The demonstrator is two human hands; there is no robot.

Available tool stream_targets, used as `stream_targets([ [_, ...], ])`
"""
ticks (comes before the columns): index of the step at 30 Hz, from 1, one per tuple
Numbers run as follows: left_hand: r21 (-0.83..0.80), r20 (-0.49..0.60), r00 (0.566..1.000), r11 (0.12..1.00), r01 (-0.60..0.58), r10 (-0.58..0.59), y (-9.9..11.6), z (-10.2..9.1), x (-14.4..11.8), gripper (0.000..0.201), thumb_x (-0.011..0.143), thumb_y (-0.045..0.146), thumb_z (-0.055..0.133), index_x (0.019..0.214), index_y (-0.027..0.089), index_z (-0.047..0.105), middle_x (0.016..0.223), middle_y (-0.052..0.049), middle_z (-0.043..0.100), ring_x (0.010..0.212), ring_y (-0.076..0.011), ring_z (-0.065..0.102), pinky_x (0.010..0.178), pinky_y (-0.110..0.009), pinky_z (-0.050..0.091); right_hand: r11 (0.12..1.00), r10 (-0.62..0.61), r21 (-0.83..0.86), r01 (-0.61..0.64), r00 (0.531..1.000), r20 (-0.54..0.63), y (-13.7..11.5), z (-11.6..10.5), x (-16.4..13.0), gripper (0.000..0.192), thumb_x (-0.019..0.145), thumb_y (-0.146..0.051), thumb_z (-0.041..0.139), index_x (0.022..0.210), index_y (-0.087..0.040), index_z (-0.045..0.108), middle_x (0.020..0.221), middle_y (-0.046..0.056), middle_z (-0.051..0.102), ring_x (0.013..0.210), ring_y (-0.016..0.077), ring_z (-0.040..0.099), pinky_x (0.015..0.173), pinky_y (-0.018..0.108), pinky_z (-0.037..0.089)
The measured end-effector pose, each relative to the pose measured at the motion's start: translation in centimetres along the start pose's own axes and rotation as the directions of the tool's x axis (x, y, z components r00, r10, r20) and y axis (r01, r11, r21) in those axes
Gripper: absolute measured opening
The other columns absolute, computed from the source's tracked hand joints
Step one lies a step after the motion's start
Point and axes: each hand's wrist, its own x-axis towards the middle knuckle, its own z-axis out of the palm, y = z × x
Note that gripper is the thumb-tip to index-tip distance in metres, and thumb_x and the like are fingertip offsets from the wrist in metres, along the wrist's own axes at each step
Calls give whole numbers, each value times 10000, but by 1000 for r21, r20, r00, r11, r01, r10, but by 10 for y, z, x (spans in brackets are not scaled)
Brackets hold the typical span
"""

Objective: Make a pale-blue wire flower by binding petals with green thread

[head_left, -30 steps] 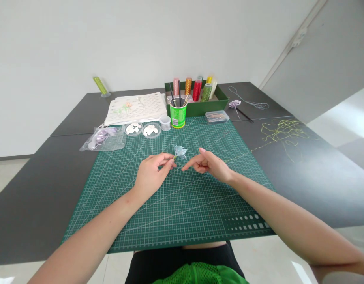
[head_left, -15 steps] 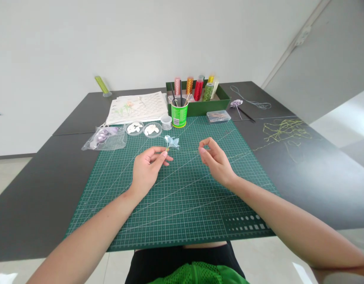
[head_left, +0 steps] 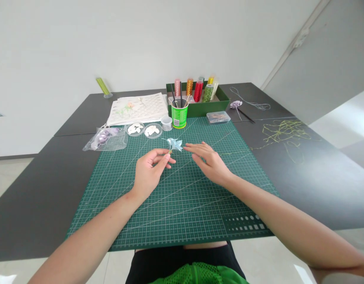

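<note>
Between thumb and fingers, my left hand (head_left: 151, 167) pinches the short stem of a pale blue artificial flower (head_left: 175, 144) above the cutting mat. The petals point away and to the right. My right hand (head_left: 209, 161) is just right of the flower, fingers stretched out and thumb apart, with nothing seen in it. Its fingertips come close to the petals; whether they touch I cannot tell. A thin yellow-green thread (head_left: 239, 152) runs over the mat to the right of this hand, toward a loose tangle of the same thread (head_left: 284, 131) on the table.
The green cutting mat (head_left: 170, 213) lies on a dark table (head_left: 30, 197). Behind it stand a green cup (head_left: 179, 117) with sticks and a green box (head_left: 210, 105) of thread spools. Two dishes of white pieces (head_left: 152, 130), a plastic bag (head_left: 106, 139) and a clear flat case (head_left: 218, 117) lie around.
My right hand has opened from curled fingers to stretched ones and moved left toward the flower. My left hand has shifted slightly right with the flower, which has turned a little.
</note>
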Motion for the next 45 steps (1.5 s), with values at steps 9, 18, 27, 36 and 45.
stream_targets([
  [9,52,40,999,999,8,-10,6,-3,0,231,934,384,634,1012,178,704,803,-37,799,664,-180,729,755,-332,594,920,146,364,-148,989,33,-34,7,-13,316,949,-409,596,814,-160,736,574,-15,549,500,93,440,500,242,356],
  [18,111,177,980,991,76,-95,0,0,3,185,918,366,627,952,203,706,868,-35,811,834,-225,770,786,-337,574,932,48,358,-52,999,21,-47,-6,-17,313,939,-403,624,830,-164,793,555,2,587,463,78,353,445,247,276],
  [27,237,483,868,971,-2,-116,6,8,-2,162,897,284,622,765,216,689,717,16,779,632,-153,700,615,-254,475,942,26,336,-17,999,-23,-41,-18,-16,358,909,-504,659,844,-198,834,573,31,663,452,90,407,435,253,320],
  [36,174,675,717,982,71,-171,12,8,-10,173,880,313,632,764,190,672,558,27,696,471,-114,587,518,-223,396,956,108,278,-96,994,-30,-28,-15,-11,267,894,-424,693,927,-206,842,795,81,790,590,164,635,487,271,448],
  [45,139,697,699,987,84,-157,18,3,-11,173,880,324,639,787,185,688,575,15,705,490,-115,598,529,-225,407,977,120,176,-119,993,7,-20,-12,-6,239,911,-382,669,984,-226,834,949,57,810,627,179,697,559,287,522],
])
